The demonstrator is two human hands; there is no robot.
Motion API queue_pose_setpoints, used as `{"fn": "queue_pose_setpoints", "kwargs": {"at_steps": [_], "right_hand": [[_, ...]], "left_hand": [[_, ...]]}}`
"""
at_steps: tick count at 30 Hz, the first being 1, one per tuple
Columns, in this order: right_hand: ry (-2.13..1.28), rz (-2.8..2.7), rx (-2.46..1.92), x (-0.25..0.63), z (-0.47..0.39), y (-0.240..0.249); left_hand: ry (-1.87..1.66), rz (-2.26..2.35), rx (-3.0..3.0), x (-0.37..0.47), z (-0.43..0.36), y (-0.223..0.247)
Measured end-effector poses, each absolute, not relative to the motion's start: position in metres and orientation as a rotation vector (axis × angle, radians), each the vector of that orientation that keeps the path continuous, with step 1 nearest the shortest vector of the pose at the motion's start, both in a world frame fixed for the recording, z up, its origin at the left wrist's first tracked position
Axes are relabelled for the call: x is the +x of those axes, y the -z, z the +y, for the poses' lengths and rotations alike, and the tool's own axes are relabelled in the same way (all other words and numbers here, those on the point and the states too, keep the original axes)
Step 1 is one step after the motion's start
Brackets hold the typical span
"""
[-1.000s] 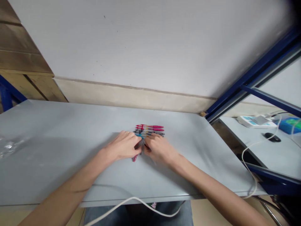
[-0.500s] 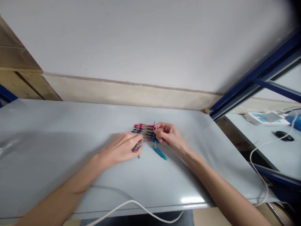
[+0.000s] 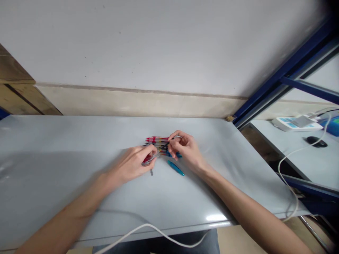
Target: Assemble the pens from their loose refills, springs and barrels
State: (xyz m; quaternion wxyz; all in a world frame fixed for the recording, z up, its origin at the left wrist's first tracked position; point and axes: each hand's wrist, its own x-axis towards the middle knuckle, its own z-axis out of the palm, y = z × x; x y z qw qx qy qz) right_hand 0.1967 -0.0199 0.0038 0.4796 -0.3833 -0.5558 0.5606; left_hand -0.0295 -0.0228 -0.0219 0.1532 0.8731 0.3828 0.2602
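My right hand [image 3: 184, 146] pinches a slim dark pen refill [image 3: 164, 145] with a yellowish stretch and a pale, see-through end. It slants down left to the fingertips of my left hand [image 3: 139, 160]. That hand is closed around a greyish, see-through pen barrel [image 3: 147, 163], partly hidden by the fingers. Whether refill and barrel touch, I cannot tell. Behind the hands lies a row of several pens [image 3: 156, 139], red, black and blue, side by side on the table. A turquoise pen barrel [image 3: 176, 168] rests in front of them. Below my left fingers shows a small grey piece [image 3: 152, 172].
The grey table [image 3: 79, 141] meets a pale wall. A white cable [image 3: 145, 225] crosses its front edge. On the right, beyond a blue metal frame [image 3: 265, 81], a black mouse [image 3: 316, 141] and a white power strip [image 3: 296, 123] sit on another desk.
The refill in my right hand has turned from upright in view to slanting, its pale end now at my left fingers. My left hand has rolled slightly, showing the barrel. The view has shifted a little.
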Motion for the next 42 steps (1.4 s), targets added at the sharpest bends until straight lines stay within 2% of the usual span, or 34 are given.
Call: {"fn": "queue_pose_setpoints", "kwargs": {"at_steps": [7, 16, 21, 32, 36, 42], "right_hand": [[-1.213, -1.278, -0.914, 0.203, -0.015, -0.006], [-1.273, -1.611, -1.027, 0.189, -0.032, -0.002], [-1.251, -1.573, -1.07, 0.186, -0.033, 0.002], [-1.322, -1.624, -1.067, 0.184, -0.035, 0.005], [-1.17, -1.887, -1.031, 0.187, -0.032, 0.007], [-0.63, -2.485, -0.877, 0.181, -0.045, 0.013]], "left_hand": [[-0.846, 1.097, 2.364, -0.028, -0.022, 0.019], [-0.891, 1.042, 2.353, -0.025, -0.021, 0.02], [-0.869, 0.953, 2.428, -0.029, -0.019, 0.025], [-0.877, 1.062, 2.433, -0.023, -0.029, 0.015], [-0.901, 1.241, 2.349, -0.029, -0.023, 0.016], [-0.896, 1.234, 2.338, -0.033, -0.018, 0.021]]}}
